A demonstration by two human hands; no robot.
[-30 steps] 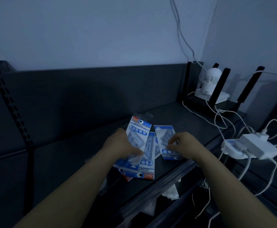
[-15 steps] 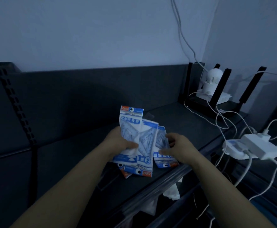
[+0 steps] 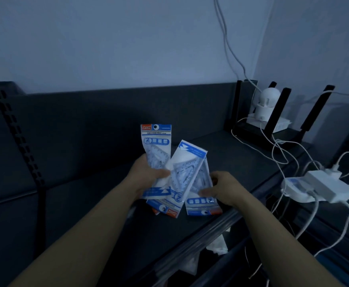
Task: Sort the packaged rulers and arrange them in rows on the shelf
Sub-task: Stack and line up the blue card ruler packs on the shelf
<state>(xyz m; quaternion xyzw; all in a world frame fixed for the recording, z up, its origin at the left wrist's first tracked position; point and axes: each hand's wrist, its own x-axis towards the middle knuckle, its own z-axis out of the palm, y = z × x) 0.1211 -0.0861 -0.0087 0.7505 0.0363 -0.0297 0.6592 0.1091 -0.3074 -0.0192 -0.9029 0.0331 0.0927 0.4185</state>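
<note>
Several blue-and-white ruler packs are fanned out above the dark shelf [image 3: 221, 162]. My left hand [image 3: 146, 177] grips an upright pack labelled GEOMETRIC [image 3: 156, 141], its thumb across the front. A second pack [image 3: 185, 168] leans to the right, upside down, overlapping the first. My right hand [image 3: 221, 188] pinches a third, upside-down pack [image 3: 202, 200] at its right edge. An orange corner of another pack [image 3: 155, 211] peeks out below the fan. All the packs are raised off the shelf.
A black router with upright antennas [image 3: 273, 112] and a white round camera [image 3: 267, 102] stand at the shelf's far right. White adapters [image 3: 322, 187] and loose cables [image 3: 283, 154] lie to the right. A slotted upright [image 3: 18, 137] rises at the left. Crumpled white plastic [image 3: 217, 245] shows below the shelf edge.
The packs lay flat on the shelf a second ago. Both hands gathered them and lifted them upright into a fan, with the left-hand pack now highest.
</note>
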